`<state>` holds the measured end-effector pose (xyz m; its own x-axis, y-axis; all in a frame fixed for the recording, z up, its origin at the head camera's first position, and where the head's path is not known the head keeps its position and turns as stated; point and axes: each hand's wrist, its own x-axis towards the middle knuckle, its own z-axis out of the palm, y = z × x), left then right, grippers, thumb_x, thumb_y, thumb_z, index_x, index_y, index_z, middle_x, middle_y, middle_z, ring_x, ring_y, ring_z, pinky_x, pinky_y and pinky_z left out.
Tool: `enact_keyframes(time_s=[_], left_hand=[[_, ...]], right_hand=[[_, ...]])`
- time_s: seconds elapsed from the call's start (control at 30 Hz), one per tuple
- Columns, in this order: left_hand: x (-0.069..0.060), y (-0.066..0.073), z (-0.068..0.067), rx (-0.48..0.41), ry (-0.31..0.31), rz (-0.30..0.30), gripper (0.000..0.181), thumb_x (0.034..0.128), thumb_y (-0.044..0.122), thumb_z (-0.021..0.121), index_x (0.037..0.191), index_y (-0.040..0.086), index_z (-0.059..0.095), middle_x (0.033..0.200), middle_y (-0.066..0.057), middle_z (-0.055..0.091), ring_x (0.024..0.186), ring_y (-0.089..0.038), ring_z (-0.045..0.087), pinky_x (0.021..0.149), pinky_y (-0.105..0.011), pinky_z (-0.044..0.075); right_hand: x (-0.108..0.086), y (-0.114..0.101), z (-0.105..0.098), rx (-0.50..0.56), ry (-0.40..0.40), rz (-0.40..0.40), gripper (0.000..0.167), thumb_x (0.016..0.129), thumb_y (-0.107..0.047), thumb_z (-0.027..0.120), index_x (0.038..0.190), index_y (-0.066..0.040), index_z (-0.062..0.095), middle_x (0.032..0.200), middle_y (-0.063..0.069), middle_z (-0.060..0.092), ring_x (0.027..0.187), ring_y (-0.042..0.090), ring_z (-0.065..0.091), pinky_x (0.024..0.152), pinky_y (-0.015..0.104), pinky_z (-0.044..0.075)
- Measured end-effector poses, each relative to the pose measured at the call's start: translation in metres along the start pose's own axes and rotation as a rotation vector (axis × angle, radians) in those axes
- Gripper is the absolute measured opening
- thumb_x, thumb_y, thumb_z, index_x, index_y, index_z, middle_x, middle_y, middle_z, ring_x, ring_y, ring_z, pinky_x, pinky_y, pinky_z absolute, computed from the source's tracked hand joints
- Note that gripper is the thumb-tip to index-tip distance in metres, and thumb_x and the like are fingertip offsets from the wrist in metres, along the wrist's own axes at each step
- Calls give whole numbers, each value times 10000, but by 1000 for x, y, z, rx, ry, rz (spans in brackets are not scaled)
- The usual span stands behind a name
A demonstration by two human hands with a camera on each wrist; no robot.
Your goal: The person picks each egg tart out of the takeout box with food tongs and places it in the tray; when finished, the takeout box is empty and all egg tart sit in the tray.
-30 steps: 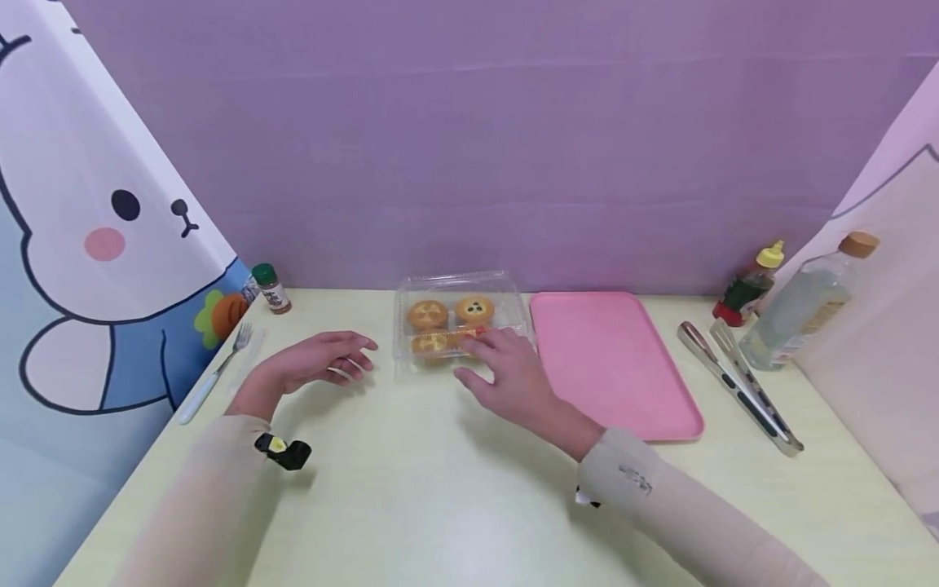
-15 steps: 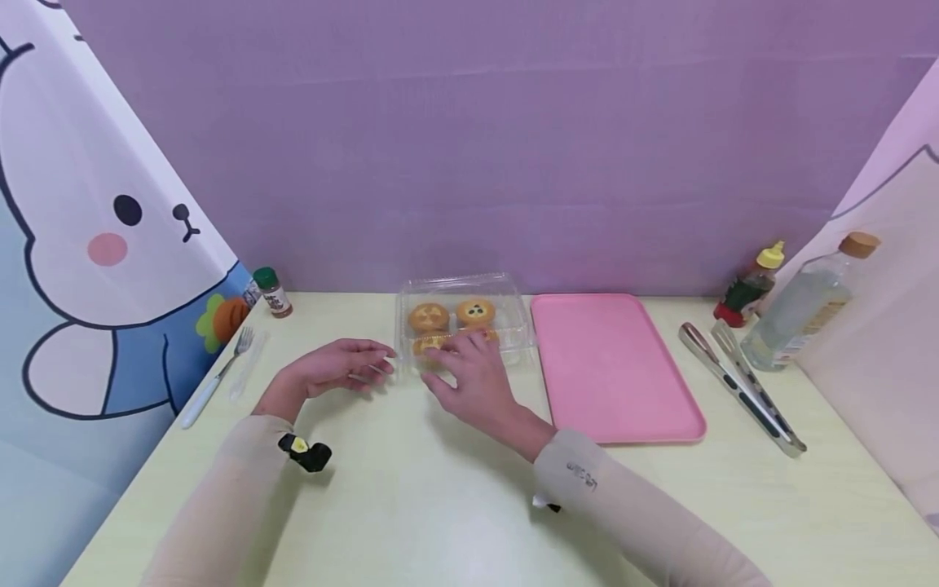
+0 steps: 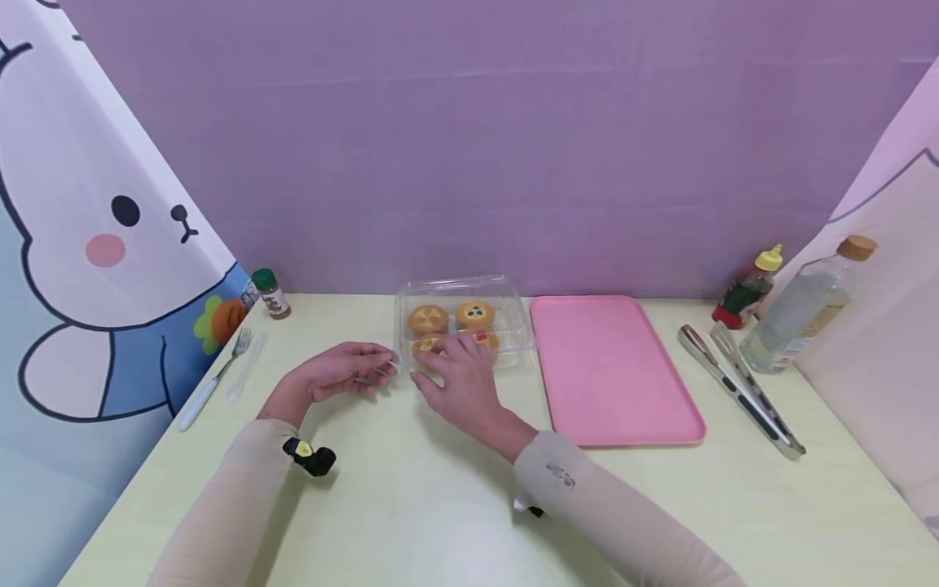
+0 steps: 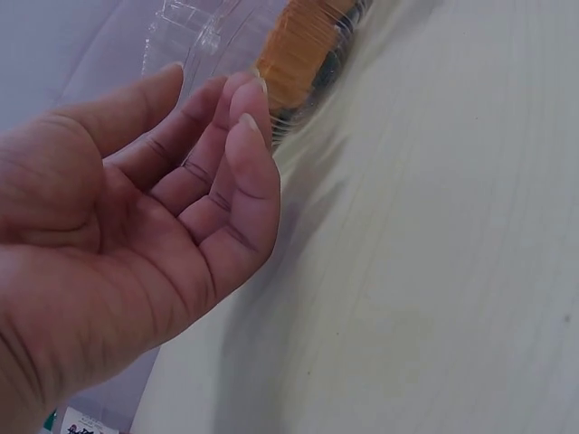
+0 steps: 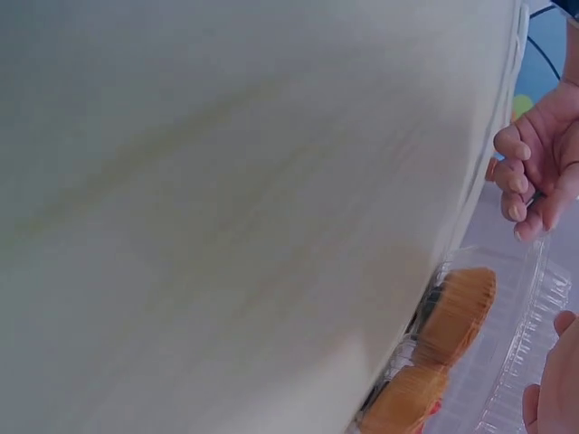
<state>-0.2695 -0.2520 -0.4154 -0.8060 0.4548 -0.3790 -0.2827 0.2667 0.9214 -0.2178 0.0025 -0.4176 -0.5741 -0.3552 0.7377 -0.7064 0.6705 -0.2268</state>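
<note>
A clear plastic clamshell box (image 3: 517, 324) sits at the back middle of the table with several small round golden cakes (image 3: 428, 319) inside. One of them, a cake with a panda face (image 3: 475, 313), is at the back right. My left hand (image 3: 341, 371) is at the box's left front corner, fingers loosely bent, thumb apart from them; whether the fingertips touch the plastic I cannot tell. Over the box's front edge hovers my right hand (image 3: 465, 387), its fingers bent and partly hiding the front cakes. In the right wrist view only part of the right hand (image 5: 563, 384) shows.
A pink tray (image 3: 616, 371) lies right of the box. Farther right are metal tongs (image 3: 741, 390), a sauce bottle with yellow cap (image 3: 746, 287) and a corked clear bottle (image 3: 800, 310). On the left are a fork (image 3: 214, 381), a clear plastic utensil (image 3: 245, 367) and a green-capped spice jar (image 3: 271, 293).
My left hand has moved right, up to the box's left corner. My right hand has shifted left along the box's front. The box has stayed in place.
</note>
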Motion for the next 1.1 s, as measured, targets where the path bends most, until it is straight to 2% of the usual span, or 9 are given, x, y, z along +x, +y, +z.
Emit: enact_keyframes(time_s=[0.33, 0.53, 0.67, 0.87, 1.1], left_hand=[[-1, 0, 0, -24, -21, 30, 381, 1049, 270, 535, 1304, -13, 532, 1070, -6, 672, 940, -147, 642, 800, -294, 549], [-2, -2, 2, -46, -65, 65, 279, 1054, 252, 522, 1226, 44, 593, 1075, -22, 678, 930, -140, 638, 804, -281, 547], [0, -3, 4, -73, -45, 53, 275, 1046, 248, 541, 1211, 36, 601, 1051, -34, 687, 905, -136, 645, 778, -262, 548], [5, -4, 6, -107, -33, 53, 234, 1045, 230, 544, 1173, 47, 615, 1008, -42, 695, 855, -119, 653, 737, -243, 552], [7, -10, 6, -145, -32, 61, 188, 1043, 213, 547, 1139, 71, 623, 976, -37, 686, 819, -106, 643, 702, -220, 543]], right_hand=[[4, -5, 11, -34, -21, 88, 222, 838, -327, 790, 1030, -217, 802, 978, -12, 689, 940, 200, 549, 799, 372, 425], [4, -12, 14, -41, -95, 148, 243, 868, -352, 761, 1070, -221, 789, 1019, -11, 687, 996, 198, 537, 852, 379, 432], [6, -17, 15, -32, -125, 190, 250, 894, -367, 733, 1086, -214, 782, 1040, -3, 688, 1014, 196, 526, 867, 383, 423], [7, -21, 19, -58, -97, 213, 235, 888, -364, 743, 1060, -210, 788, 1025, -8, 692, 1021, 189, 532, 853, 377, 414], [4, -24, 28, -147, -52, 222, 199, 869, -385, 765, 1022, -261, 795, 997, -37, 683, 956, 172, 520, 817, 349, 399]])
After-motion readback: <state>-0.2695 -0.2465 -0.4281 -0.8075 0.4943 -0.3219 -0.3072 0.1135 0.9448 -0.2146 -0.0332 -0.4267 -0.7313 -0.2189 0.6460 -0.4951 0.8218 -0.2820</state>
